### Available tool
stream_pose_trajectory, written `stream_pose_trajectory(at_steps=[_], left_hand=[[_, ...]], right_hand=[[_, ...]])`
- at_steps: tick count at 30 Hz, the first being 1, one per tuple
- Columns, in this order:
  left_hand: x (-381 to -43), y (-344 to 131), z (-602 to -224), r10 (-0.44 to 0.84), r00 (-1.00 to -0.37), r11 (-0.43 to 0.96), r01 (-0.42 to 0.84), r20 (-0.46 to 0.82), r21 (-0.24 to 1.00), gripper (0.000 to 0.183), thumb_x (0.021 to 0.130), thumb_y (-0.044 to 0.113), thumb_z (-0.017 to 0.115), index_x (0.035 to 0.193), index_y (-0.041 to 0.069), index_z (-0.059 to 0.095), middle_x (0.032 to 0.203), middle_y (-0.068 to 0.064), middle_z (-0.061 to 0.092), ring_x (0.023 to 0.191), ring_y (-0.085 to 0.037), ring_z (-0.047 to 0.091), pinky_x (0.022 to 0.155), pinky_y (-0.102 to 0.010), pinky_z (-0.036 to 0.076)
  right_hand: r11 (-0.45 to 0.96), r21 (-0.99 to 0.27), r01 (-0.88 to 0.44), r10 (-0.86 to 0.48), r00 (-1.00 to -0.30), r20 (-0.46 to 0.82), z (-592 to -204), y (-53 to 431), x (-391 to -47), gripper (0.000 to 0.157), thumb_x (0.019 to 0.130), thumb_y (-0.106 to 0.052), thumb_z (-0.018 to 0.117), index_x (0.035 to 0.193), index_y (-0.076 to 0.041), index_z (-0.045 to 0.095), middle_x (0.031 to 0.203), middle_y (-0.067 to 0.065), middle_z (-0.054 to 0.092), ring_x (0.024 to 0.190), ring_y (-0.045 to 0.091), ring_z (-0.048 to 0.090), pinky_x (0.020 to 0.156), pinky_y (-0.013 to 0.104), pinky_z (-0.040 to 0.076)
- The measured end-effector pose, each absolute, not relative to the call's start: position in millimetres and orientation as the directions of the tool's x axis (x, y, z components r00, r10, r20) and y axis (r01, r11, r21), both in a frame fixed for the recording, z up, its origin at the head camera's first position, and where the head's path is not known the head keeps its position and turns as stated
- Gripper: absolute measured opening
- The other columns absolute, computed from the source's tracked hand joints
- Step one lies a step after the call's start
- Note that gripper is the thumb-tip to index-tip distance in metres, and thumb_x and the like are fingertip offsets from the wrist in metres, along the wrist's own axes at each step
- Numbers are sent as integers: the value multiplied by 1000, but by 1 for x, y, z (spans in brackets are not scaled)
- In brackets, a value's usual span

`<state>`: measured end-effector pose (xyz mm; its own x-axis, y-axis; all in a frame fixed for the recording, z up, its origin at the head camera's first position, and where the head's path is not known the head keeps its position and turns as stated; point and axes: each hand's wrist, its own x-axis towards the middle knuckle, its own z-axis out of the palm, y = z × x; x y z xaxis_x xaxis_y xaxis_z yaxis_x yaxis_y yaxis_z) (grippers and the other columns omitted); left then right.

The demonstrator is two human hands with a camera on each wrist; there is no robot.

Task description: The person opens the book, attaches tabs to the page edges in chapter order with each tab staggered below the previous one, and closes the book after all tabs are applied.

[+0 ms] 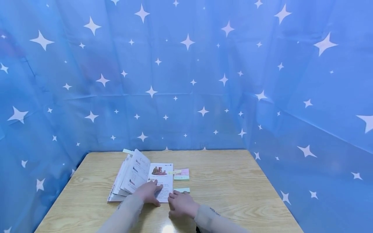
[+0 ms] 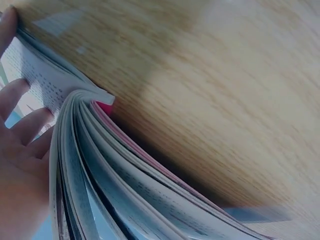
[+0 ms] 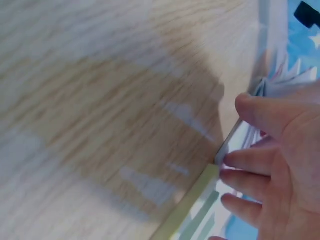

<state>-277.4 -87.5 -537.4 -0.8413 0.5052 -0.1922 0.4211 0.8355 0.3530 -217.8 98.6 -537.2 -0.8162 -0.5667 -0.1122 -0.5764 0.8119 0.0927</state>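
Observation:
An open book (image 1: 140, 174) with printed text lies on the table, its left pages fanned up and its right page flat. On that right page is a small colored picture (image 1: 158, 171). My left hand (image 1: 148, 193) rests on the lower part of the page near the fold, fingers extended; the left wrist view shows the thick stack of curved pages (image 2: 115, 165) beside the palm. At the page's lower right corner is my right hand (image 1: 182, 204), its fingertips touching the edge, fingers loosely bent in the right wrist view. Colored sticky tabs (image 1: 182, 177) stick out past the right edge.
The book stands on a light wood-grain table (image 1: 227, 181). Behind and along both sides hangs a blue curtain (image 1: 175, 77) with white stars. Another pale tab (image 1: 127, 151) sticks up at the top of the raised pages.

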Motion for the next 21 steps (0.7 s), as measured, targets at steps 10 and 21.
stream_pose_trajectory(at_steps=[10,21], left_hand=[[-274,-88,-538,479,-850,850,386,-220,359,80,57,44,76,127,16,49,136,-19,34,120,-40,33,98,-50,27],[-278,-88,-532,488,-839,843,382,-240,379,77,60,42,75,127,18,48,137,-18,32,121,-39,32,98,-50,26]], right_hand=[[845,-31,-534,-532,-833,-153,-541,99,-210,67,71,-56,58,124,-15,50,133,-1,42,123,20,35,90,53,36],[837,-117,-535,-546,-832,-103,-539,104,-217,42,74,-54,58,97,-18,59,131,3,45,119,25,40,86,49,40]])
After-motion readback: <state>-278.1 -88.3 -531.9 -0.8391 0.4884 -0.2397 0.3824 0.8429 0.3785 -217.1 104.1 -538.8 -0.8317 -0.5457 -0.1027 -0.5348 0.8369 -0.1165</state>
